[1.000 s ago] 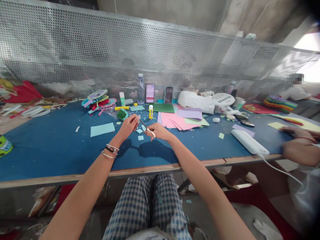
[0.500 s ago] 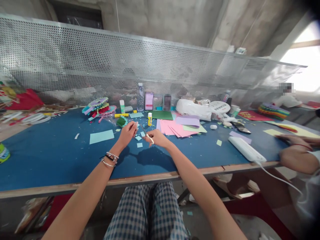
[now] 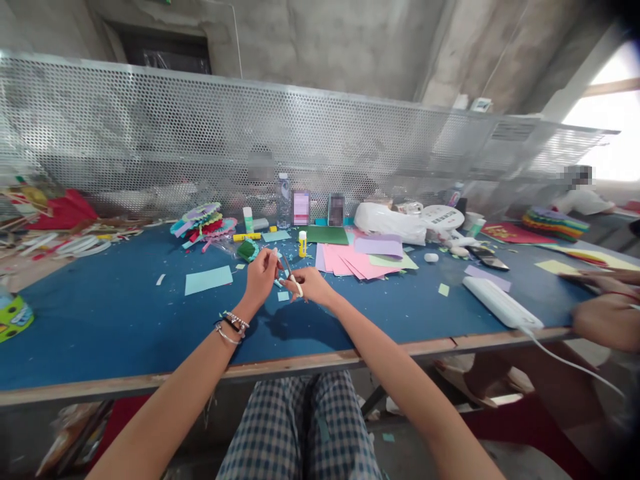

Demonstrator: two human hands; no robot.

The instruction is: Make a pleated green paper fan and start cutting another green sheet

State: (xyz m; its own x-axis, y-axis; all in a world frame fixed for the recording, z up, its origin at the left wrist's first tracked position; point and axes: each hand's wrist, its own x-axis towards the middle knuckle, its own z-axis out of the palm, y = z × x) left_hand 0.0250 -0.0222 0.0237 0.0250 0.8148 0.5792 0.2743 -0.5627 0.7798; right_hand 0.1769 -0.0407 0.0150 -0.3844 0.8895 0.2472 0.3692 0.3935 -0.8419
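Note:
My right hand (image 3: 311,285) is closed around scissors (image 3: 296,285) with cream-coloured handles, the blades pointing up and away from me. Just left of the blades, my left hand (image 3: 262,275) pinches a small pale piece of paper (image 3: 276,253), mostly hidden by the fingers. Both hands are above the blue tabletop (image 3: 125,320). Beneath and between them lie small light blue paper scraps (image 3: 283,296). A larger light blue paper sheet (image 3: 209,280) rests left of my left hand. Behind the hands stands a yellow glue stick (image 3: 303,245), and a dark green paper piece (image 3: 247,251) lies near my left fingers.
Pink paper sheets (image 3: 345,261) and a purple sheet (image 3: 379,246) lie right of centre. A white power strip (image 3: 500,303) with a cable sits at right, near a co-worker's arm (image 3: 607,313). Along the mesh panel (image 3: 200,133) stand a bottle (image 3: 283,200) and phones (image 3: 301,208).
The view has shifted slightly. My left hand has turned a little more upright and sits closer to the scissors. Both hands keep their holds.

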